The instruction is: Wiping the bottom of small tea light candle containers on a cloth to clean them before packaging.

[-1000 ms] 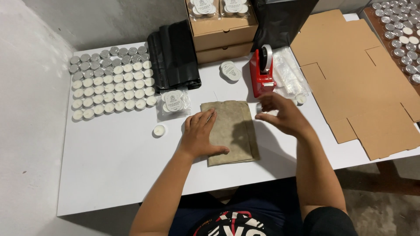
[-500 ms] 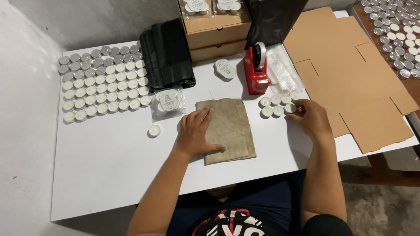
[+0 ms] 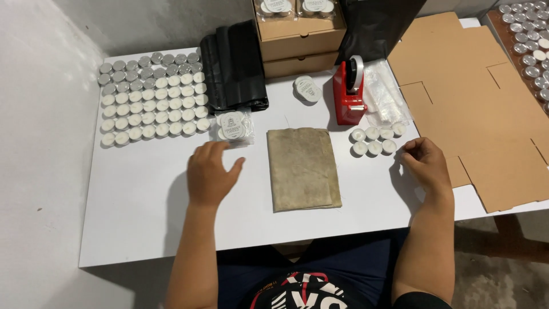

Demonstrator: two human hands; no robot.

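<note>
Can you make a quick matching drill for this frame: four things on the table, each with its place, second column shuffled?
Things:
1. burlap pouch
2. red tape dispenser
3. flat cardboard sheet
4. black bags

Places:
a. right end of the table
b. between the two hands
c. beside the rows of tealights
d. just behind the small candle cluster

Pairs: 1-b, 2-d, 3-a, 4-c

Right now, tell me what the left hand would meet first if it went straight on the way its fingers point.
Probably the clear packet of tealights just beyond the left hand.
</note>
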